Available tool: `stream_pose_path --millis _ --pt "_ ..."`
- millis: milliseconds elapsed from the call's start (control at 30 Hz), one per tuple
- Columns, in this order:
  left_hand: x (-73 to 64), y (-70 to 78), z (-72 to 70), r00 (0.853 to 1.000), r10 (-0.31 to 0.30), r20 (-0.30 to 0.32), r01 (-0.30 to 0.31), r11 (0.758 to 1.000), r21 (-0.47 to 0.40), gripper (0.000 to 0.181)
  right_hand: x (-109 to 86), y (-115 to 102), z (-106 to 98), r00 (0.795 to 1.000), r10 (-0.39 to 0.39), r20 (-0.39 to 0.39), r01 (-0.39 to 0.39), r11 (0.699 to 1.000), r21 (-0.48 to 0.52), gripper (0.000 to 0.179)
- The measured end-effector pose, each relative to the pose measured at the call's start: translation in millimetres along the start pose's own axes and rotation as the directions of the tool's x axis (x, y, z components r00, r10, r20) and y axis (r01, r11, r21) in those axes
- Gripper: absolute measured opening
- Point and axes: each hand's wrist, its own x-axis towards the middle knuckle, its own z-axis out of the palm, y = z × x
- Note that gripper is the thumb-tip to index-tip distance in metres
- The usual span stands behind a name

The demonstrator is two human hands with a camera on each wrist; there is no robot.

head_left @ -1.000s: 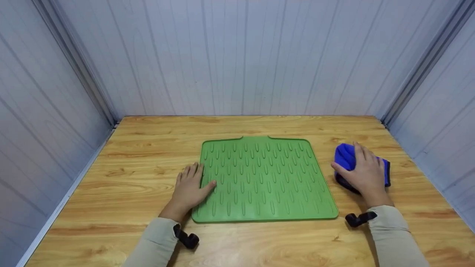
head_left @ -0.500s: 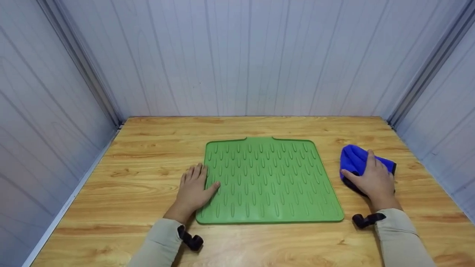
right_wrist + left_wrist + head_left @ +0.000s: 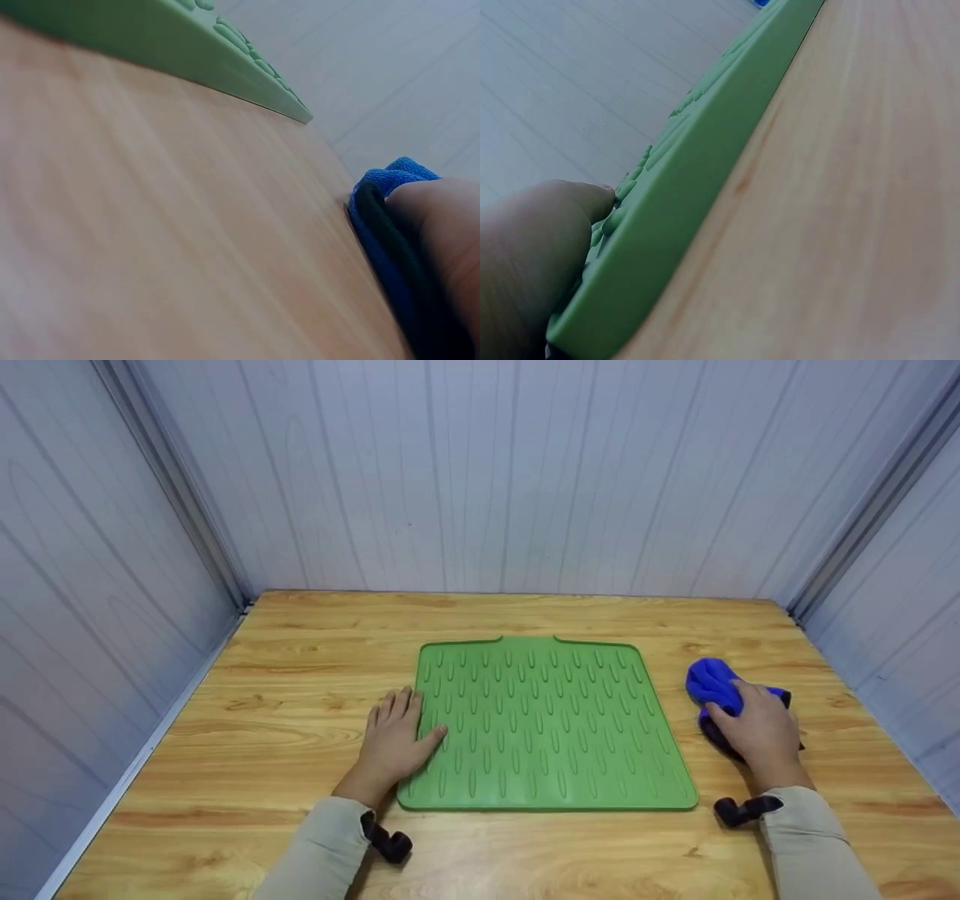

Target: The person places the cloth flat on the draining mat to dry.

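Note:
A green silicone drying mat (image 3: 555, 727) with raised oval ridges lies flat on the wooden table. At its left edge rests my left hand (image 3: 391, 739), fingers straight, with the thumb over the rim; the left wrist view shows the thumb (image 3: 547, 232) against the ridged top. To the right of the mat, my right hand (image 3: 763, 729) grips a blue cloth (image 3: 709, 681) with dark trim, its fingers curled into the fabric. The right wrist view has the bunched cloth (image 3: 390, 178) down at the table, with the thumb pressed to it. My palm hides part of the cloth.
The wooden tabletop (image 3: 285, 682) runs back to a pale panelled wall (image 3: 465, 472), with side walls at left and right. A black wrist mount (image 3: 388, 840) sits at the left cuff and another black mount (image 3: 746, 811) at the right.
My right fingers have curled in and bunched up the cloth, which was spread wider under the hand before. My left hand stays at the mat's edge; the whole view has shifted slightly.

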Motion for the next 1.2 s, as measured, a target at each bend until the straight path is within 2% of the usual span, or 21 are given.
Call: stream_pose_path --millis 367,767,1000,1200 --pt "0.9 0.7 -2.7 1.000 0.003 0.001 -0.003 1.000 0.015 0.080 -2.9 -6.2 -1.5 0.999 0.024 -0.041 -0.023 1.000 0.016 0.076" --pt "-0.1 2.9 -5.7 1.000 -0.001 0.007 0.001 1.000 0.013 0.079 -4.9 -18.4 -15.4 0.983 0.021 -0.181 -0.007 0.997 0.076 0.064" --pt "0.0 1.5 -3.3 1.000 0.006 0.000 -0.006 1.000 0.017 0.079 -4.8 -24.2 -22.8 0.986 0.041 -0.161 -0.025 0.994 0.103 0.064" --pt "-0.7 1.0 -1.6 1.000 0.005 0.005 -0.005 1.000 0.006 0.079 -5.6 -29.2 -28.3 0.985 0.025 -0.169 -0.009 0.996 0.090 0.065"
